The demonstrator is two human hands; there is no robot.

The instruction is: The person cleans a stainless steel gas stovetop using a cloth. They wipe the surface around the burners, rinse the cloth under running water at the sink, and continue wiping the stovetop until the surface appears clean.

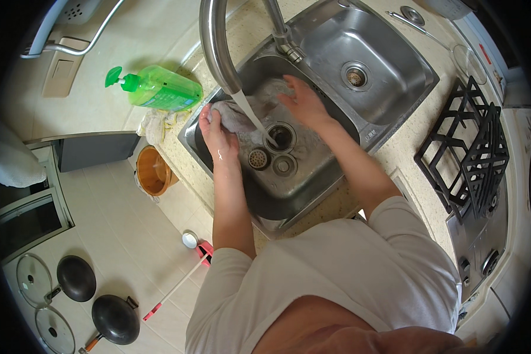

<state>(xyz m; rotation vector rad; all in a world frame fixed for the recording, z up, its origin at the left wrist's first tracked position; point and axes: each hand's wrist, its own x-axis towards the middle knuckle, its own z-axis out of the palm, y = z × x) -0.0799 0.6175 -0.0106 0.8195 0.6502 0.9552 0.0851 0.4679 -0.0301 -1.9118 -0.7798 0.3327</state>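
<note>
My left hand [217,132] grips a wet, greyish cloth [234,116] at the left side of the steel sink basin [301,177]. White suds cling to that wrist. Over the basin's right part, my right hand [304,102] is empty with its fingers apart. Water streams from the curved faucet [221,53] between my hands and falls by the open drain [280,136]. A perforated strainer basket [259,158] and a round metal drain cover [285,165] lie on the basin floor near the drain.
A green pump bottle [166,90] stands left of the sink, beside a crumpled cloth [157,126]. The second basin [380,48] adjoins on the right. Black pan supports [464,146] rest on the right counter near the gas hob [482,239]. An orange-brown bucket [152,170] sits lower left.
</note>
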